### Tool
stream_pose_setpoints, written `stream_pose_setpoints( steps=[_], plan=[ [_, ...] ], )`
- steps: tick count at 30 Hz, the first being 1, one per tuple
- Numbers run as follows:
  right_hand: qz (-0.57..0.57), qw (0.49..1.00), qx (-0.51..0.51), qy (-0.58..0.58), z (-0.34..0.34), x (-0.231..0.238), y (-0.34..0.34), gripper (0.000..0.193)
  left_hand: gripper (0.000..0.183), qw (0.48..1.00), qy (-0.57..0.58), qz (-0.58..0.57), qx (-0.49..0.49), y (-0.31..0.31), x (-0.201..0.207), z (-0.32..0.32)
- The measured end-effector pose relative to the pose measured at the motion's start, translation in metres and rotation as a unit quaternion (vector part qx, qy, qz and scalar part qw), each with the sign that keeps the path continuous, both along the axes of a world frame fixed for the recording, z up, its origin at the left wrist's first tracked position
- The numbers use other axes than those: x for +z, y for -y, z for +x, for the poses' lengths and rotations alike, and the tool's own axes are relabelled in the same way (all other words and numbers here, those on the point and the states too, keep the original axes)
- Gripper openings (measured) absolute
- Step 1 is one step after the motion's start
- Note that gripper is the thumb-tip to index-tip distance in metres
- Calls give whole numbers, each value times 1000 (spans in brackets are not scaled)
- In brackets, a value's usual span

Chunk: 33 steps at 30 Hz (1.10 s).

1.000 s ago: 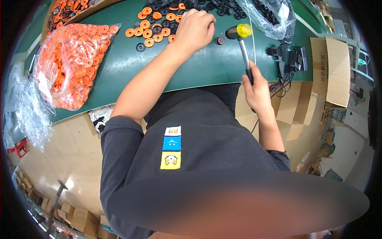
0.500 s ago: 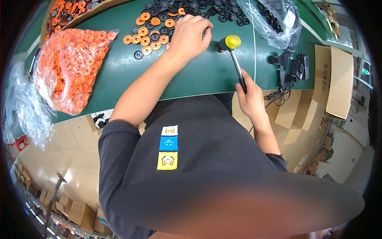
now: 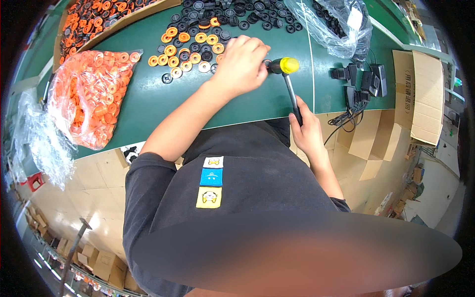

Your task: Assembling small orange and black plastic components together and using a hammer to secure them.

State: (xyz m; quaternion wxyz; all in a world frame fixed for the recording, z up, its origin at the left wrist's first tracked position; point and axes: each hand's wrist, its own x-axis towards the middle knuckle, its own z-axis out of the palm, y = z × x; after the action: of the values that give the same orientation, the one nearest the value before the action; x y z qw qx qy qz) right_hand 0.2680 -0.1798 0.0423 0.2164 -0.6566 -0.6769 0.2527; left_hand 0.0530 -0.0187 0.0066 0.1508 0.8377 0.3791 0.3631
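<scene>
In my right hand (image 3: 308, 129) is a mallet, gripped by its dark handle; its metal shaft (image 3: 290, 91) slants up to a yellow and black head (image 3: 286, 65). My left hand (image 3: 241, 66) is closed, its fingers curled down beside the black face of that head. Whatever the left fingers hold is mostly hidden; a small dark edge shows between fingertips and mallet. Orange round caps (image 3: 173, 62), some with black discs among them, lie to the left of this hand. Many black round pieces (image 3: 242, 24) are spread beyond it.
A clear bag of orange parts (image 3: 94, 96) lies at left, before a carton of mixed orange and black parts (image 3: 99, 24). Black power adapters with cables (image 3: 363, 81) sit at right, near a plastic bag (image 3: 346, 32). Open cardboard boxes (image 3: 425, 94) stand past the table's right edge.
My left hand has come back from the loose pieces toward me and now sits close beside the mallet head. The view has tilted slightly; my right hand keeps hold of the mallet.
</scene>
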Motion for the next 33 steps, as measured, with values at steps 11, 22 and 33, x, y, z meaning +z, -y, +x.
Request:
stream_pose_setpoints(
  steps=[11, 22, 33],
  plan=[
    [-118, 973, -30, -198, 78, -27, -49, 46, 20, 989, -134, -12, -54, 3, -6, 9],
    [255, 939, 222, -63, 7, 103, -76, 27, 17, 986, -148, 46, 63, -83, 56, -85],
    [221, 864, 448, 58, 16, 281, -33, 57, 27, 961, -103, 60, 249, -65, 52, -138]
  ],
)
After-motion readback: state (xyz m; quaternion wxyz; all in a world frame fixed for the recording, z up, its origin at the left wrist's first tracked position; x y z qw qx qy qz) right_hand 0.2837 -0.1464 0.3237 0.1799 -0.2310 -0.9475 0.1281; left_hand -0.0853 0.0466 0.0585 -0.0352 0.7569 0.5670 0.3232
